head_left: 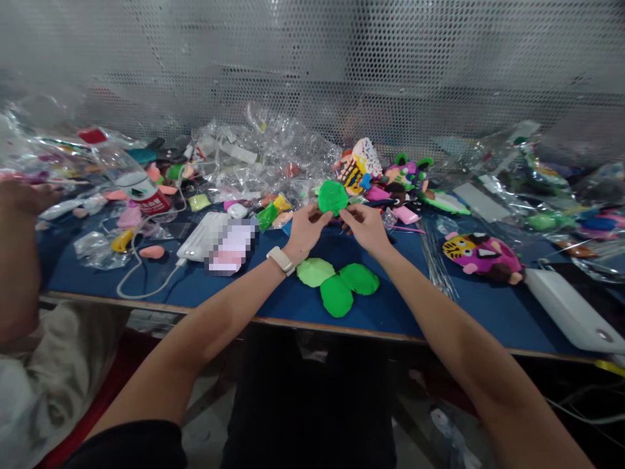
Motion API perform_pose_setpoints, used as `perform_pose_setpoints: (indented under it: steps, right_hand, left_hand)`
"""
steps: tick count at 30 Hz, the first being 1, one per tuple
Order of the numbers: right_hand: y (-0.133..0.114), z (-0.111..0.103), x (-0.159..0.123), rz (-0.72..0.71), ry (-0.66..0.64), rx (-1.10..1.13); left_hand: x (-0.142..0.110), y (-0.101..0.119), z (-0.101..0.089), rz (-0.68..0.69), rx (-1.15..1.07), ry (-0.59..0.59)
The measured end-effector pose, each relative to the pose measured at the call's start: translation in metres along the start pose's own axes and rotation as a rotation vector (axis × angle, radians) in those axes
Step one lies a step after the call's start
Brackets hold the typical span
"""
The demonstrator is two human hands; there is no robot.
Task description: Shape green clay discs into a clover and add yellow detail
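Note:
A flat, rounded piece of green modelling clay [333, 197] is held up over the blue table [273, 296]. My left hand [308, 233], with a pale watch band at the wrist, pinches its lower left edge. On its lower right edge my right hand [365, 228] has its thumb and fingers closed. Beneath my hands lie three flat leaf-like clay pieces whose inner ends meet: a pale green leaf [315, 271] at the left, a bright green leaf [336, 297] nearest me, and another green leaf [360, 279] at the right.
Clear plastic bags [273, 156] and colourful clay figures [359, 168] crowd the back, against a perforated metal wall [312, 58]. A phone [232, 246] and white power bank [204, 236] lie left; a purple-and-yellow clay piece [483, 256] and thin wires [436, 260] right. Another person's arm [19, 260] is far left.

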State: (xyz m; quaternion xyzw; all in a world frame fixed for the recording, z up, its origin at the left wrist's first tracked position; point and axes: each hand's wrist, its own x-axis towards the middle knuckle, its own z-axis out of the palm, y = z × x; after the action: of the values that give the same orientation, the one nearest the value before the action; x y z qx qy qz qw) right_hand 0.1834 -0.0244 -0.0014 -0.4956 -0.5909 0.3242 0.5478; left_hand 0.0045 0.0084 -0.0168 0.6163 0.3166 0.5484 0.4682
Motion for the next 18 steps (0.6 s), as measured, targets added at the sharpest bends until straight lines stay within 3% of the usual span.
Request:
perform_pose_setpoints:
  steps: [6, 13, 18]
  right_hand:
    - [0.0003, 0.004, -0.0011, 0.003, -0.01, 0.071]
    - [-0.0026, 0.0064, -0.0036, 0.005, -0.017, 0.065]
    - [-0.0037, 0.0016, -0.0005, -0.004, 0.002, 0.067]
  left_hand:
    - [-0.0017, 0.0004, 0.0013, -0.021, -0.008, 0.004]
    - [-0.0005, 0.0039, 0.0021, 0.065, 0.012, 0.033]
    - [-0.0002, 0.0035, 0.0005, 0.023, 0.014, 0.017]
